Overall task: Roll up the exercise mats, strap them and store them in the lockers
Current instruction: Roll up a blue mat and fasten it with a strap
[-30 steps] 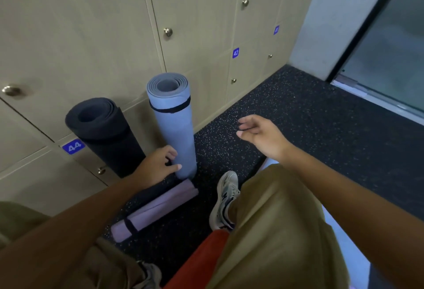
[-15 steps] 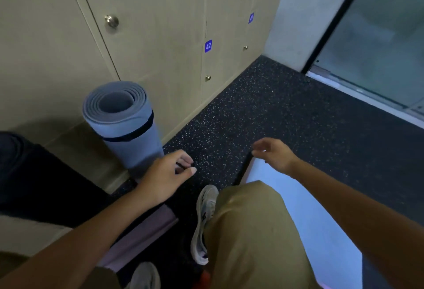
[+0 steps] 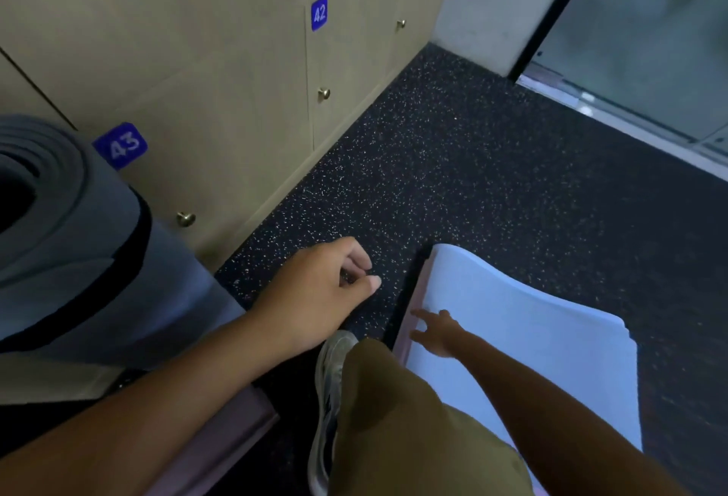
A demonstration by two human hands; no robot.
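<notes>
Right hand (image 3: 435, 332), fingers spread, touches flat unrolled mat (image 3: 532, 338) right of strapped rolled mat (image 3: 78, 259); left hand (image 3: 327, 291) loosely curled, empty; lockers (image 3: 197, 42) shut, storing undone.

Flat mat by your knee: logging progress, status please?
Left hand loosely curled, empty, over floor. Right hand open, fingers on flat mat, not yet rolled. Strapped roll stands by the lockers. Own knee overlaps mat's near edge.

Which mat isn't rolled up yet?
The pale blue mat lying flat under the right hand; the grey-blue mat by the lockers is rolled and strapped.
</notes>
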